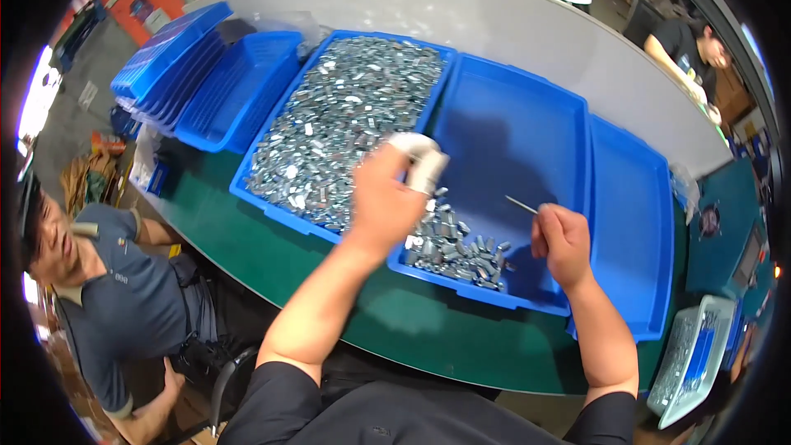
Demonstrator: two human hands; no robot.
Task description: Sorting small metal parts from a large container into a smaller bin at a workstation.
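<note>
My left hand (383,198), with white coverings on its fingertips, is over the near right edge of a blue tray (284,218) heaped with small shiny metal parts (346,107). Its fingers are curled together and slightly blurred; what they pinch, if anything, is hidden. In my right hand (565,243) a thin metal rod (521,204) is gripped, pointing up and left over the middle blue tray (515,91). A smaller pile of metal pieces (461,255) lies in that tray's near left corner, between my hands.
Another blue tray (634,189) stands at the right, and stacked blue baskets (177,58) at the far left. A pale bin (692,354) with metal parts is at the lower right. A grey partition (494,12) runs behind the green table (412,338). A person (140,288) sits at the left.
</note>
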